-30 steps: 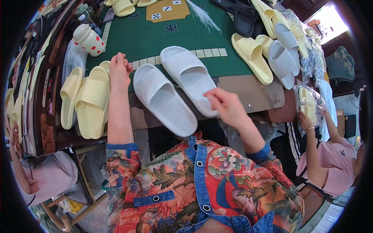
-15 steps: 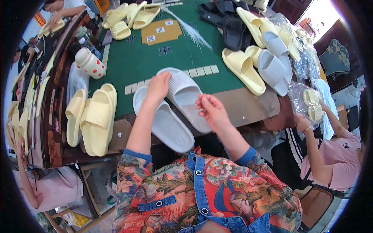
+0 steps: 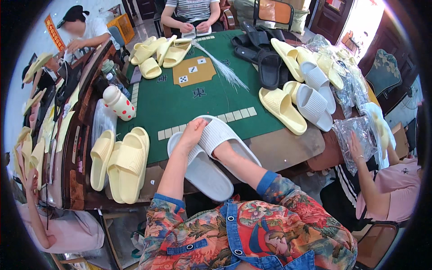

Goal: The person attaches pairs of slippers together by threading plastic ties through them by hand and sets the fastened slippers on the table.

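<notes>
Two grey slide sandals (image 3: 209, 177) poke over the near edge of the table (image 3: 294, 150). The left hand (image 3: 192, 134) curls closed by one strap (image 3: 219, 135); the right hand (image 3: 220, 151) is tucked under it, grip hidden. They look light and squishy; hold the strap's sides.

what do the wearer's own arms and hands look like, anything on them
Both forearms are bare below floral sleeves patterned in red, orange and green. The sleeves end in plain blue cuffs. The left grip is a bare hand with no glove visible; the right grip is mostly hidden. No watch or bracelet shows on either forearm.
</notes>
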`<state>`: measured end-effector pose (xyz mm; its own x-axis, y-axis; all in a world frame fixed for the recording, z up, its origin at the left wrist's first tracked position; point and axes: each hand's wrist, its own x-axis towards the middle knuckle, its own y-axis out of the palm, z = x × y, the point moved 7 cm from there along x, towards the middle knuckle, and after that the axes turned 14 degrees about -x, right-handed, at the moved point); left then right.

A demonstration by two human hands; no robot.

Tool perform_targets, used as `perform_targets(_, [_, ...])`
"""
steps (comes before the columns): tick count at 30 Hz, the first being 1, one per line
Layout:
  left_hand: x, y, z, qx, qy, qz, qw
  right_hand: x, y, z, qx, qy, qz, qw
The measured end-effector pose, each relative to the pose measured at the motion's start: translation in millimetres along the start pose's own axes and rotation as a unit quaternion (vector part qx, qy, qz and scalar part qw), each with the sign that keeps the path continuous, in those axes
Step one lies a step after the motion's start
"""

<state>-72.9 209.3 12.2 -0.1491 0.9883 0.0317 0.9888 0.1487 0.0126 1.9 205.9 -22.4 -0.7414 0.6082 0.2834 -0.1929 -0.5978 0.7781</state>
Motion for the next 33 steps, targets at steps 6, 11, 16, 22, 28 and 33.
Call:
perform_targets(6, [-7, -16, 12, 0.084, -0.028, -0.003, 0.996, -10, 3, 2, -0.136, 0.12, -0.264, 0.947])
perform_targets(11, [-9, -9, 6, 0.004, -0.006, -0.012, 1.0, -22, -22, 2, -0.247, 0.051, -0.345, 0.904])
perform_targets(16, [-8, -20, 12, 0.015, -0.003, -0.024, 1.0, -12, -15, -2, -0.21, 0.123, -0.296, 0.924])
perform_targets(22, [-7, -21, 15, 0.013, -0.019, -0.034, 0.999, -8, -12, -3, -0.195, 0.143, -0.273, 0.931])
perform_targets(28, [-5, -24, 17, 0.037, -0.023, -0.049, 0.998, -14, -22, -4, -0.22, 0.115, -0.309, 0.918])
perform_targets(33, [-13, -29, 11, 0.05, 0.004, -0.098, 0.994, -25, -7, 4, -0.262, 0.1, -0.311, 0.908])
